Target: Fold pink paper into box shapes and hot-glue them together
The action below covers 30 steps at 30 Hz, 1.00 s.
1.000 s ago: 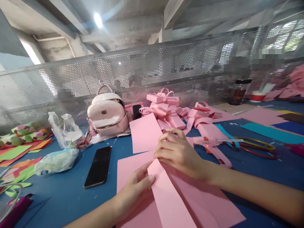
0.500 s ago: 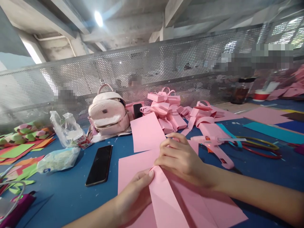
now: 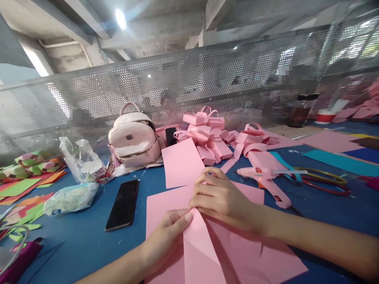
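Pink strip (image 3: 200, 250), pinched by left fingers (image 3: 180, 225): near end has swung leftward.

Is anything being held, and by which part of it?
A pink paper strip, by its far end: the left hand pinches it there; whether the right hand grips is unclear.
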### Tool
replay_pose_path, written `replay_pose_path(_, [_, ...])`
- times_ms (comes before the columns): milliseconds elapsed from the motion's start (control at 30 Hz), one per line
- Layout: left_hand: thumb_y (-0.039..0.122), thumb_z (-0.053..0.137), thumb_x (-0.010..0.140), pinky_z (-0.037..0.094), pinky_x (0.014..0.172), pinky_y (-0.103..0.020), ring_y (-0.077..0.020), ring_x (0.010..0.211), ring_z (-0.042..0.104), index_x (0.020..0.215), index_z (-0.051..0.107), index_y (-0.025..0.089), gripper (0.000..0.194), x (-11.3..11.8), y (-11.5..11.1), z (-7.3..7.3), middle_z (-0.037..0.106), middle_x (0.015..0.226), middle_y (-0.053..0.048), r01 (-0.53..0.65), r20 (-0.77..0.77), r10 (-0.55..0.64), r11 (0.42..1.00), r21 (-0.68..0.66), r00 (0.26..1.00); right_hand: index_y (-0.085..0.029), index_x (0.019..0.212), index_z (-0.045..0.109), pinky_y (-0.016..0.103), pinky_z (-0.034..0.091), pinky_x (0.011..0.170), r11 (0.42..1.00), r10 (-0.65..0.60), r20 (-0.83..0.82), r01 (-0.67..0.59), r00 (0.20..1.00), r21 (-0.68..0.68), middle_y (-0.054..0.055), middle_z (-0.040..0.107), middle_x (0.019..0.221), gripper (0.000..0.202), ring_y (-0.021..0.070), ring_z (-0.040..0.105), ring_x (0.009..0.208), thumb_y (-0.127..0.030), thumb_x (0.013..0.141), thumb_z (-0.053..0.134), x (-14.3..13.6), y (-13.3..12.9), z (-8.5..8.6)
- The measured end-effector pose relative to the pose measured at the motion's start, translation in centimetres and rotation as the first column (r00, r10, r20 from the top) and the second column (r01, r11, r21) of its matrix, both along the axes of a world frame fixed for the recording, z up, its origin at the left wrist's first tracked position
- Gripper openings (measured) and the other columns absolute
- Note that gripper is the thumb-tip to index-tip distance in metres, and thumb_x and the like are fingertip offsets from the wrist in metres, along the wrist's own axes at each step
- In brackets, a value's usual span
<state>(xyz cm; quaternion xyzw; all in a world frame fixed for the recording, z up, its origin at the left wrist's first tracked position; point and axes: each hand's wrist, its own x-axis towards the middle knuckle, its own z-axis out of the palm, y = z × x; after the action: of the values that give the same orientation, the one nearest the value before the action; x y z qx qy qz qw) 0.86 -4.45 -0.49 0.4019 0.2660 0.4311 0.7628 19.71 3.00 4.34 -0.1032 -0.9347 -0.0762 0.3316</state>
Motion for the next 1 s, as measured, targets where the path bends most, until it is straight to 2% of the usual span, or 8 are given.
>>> replay_pose_path(267, [0.043, 0.067, 0.094, 0.048, 0.102, -0.045, -0.0332, 0.107, 0.073, 0.105, 0.079, 0.012, 0.035, -0.3, 0.0, 0.3, 0.08, 0.099, -0.013, -0.058, -0.07, 0.058, 0.998, 0.001, 0.996, -0.021, 0.088, 0.065, 0.036, 0.034, 0.1, 0.986, -0.051, 0.033, 0.056, 0.998, -0.154, 0.0, 0.071, 0.093, 0.01, 0.0186, 0.057, 0.095, -0.018, 0.097, 0.062, 0.0, 0.5, 0.2])
replay_pose_path(433, [0.066, 0.064, 0.087, 0.044, 0.107, -0.053, -0.0379, 0.127, 0.063, 0.128, 0.07, 0.021, 0.061, -2.4, 3.6, 0.5, 0.073, 0.127, -0.013, -0.177, -0.189, 0.206, 0.971, 0.159, 0.96, -0.02, 0.08, 0.065, 0.032, 0.037, 0.086, 0.92, -0.242, 0.135, 0.271, 0.961, -0.282, -0.001, 0.073, 0.081, 0.014, 0.0185, 0.06, 0.083, -0.009, 0.089, 0.064, -0.2, 1.6, -0.5])
replay_pose_path(533, [0.075, 0.066, 0.079, 0.038, 0.112, -0.06, -0.0426, 0.135, 0.055, 0.134, 0.064, 0.02, 0.078, -4.4, 5.5, 2.2, 0.06, 0.146, -0.018, -0.264, -0.218, 0.312, 0.938, 0.223, 0.925, -0.02, 0.084, 0.069, 0.031, 0.035, 0.075, 0.836, -0.389, 0.275, 0.462, 0.879, -0.295, 0.001, 0.077, 0.086, 0.016, 0.0194, 0.065, 0.082, -0.009, 0.091, 0.06, -0.3, 1.9, -0.9])
replay_pose_path(633, [0.06, 0.058, 0.095, 0.027, 0.123, -0.048, -0.0332, 0.147, 0.042, 0.143, 0.056, 0.025, 0.059, -6.1, 4.6, 5.0, 0.05, 0.157, -0.01, -0.327, -0.199, 0.429, 0.856, 0.399, 0.881, -0.019, 0.084, 0.07, 0.03, 0.028, 0.062, 0.79, -0.434, 0.363, 0.542, 0.825, -0.287, 0.005, 0.078, 0.085, 0.019, 0.0197, 0.066, 0.073, -0.008, 0.092, 0.056, -0.1, 2.1, -1.1])
replay_pose_path(700, [0.052, 0.06, 0.096, 0.031, 0.121, -0.049, -0.0358, 0.146, 0.044, 0.149, 0.051, 0.025, 0.06, -6.7, 2.9, 6.4, 0.048, 0.158, -0.011, -0.143, -0.381, 0.509, 0.722, 0.677, 0.772, -0.019, 0.08, 0.068, 0.03, 0.023, 0.058, 0.77, -0.441, 0.38, 0.56, 0.813, -0.305, 0.005, 0.077, 0.082, 0.02, 0.0194, 0.065, 0.07, -0.007, 0.09, 0.055, -0.1, 2.3, -1.3])
replay_pose_path(800, [0.035, 0.076, 0.085, 0.039, 0.115, -0.047, -0.0373, 0.145, 0.045, 0.16, 0.034, 0.032, 0.085, -7.2, 0.8, 7.1, 0.045, 0.161, -0.009, 0.176, -0.654, 0.641, 0.647, 0.742, 0.401, -0.02, 0.076, 0.067, 0.029, 0.022, 0.056, 0.739, -0.439, 0.393, 0.573, 0.808, -0.353, 0.003, 0.075, 0.077, 0.02, 0.0183, 0.066, 0.068, -0.008, 0.088, 0.055, -0.1, 2.7, -1.5])
replay_pose_path(867, [0.027, 0.072, 0.084, 0.053, 0.095, -0.039, -0.0338, 0.119, 0.067, 0.162, 0.028, 0.03, 0.089, -7.6, 0.5, 6.9, 0.068, 0.136, -0.012, 0.246, -0.695, 0.674, 0.65, 0.719, 0.251, -0.02, 0.079, 0.069, 0.028, 0.024, 0.056, 0.722, -0.432, 0.389, 0.57, 0.814, -0.391, 0.003, 0.075, 0.077, 0.018, 0.0191, 0.068, 0.071, -0.012, 0.089, 0.056, -0.2, 2.8, -1.5])
replay_pose_path(1000, [0.019, 0.065, 0.08, 0.05, 0.058, -0.023, -0.0176, 0.059, 0.062, 0.156, 0.044, 0.024, 0.078, -9.5, 2.2, 7.2, 0.071, 0.074, 0.002, 0.162, -0.699, 0.675, 0.682, 0.713, 0.236, -0.023, 0.095, 0.072, 0.026, 0.033, 0.059, 0.7, -0.398, 0.376, 0.542, 0.837, -0.466, 0.002, 0.078, 0.085, 0.016, 0.0197, 0.071, 0.078, -0.02, 0.093, 0.057, -0.1, 2.6, -0.7])
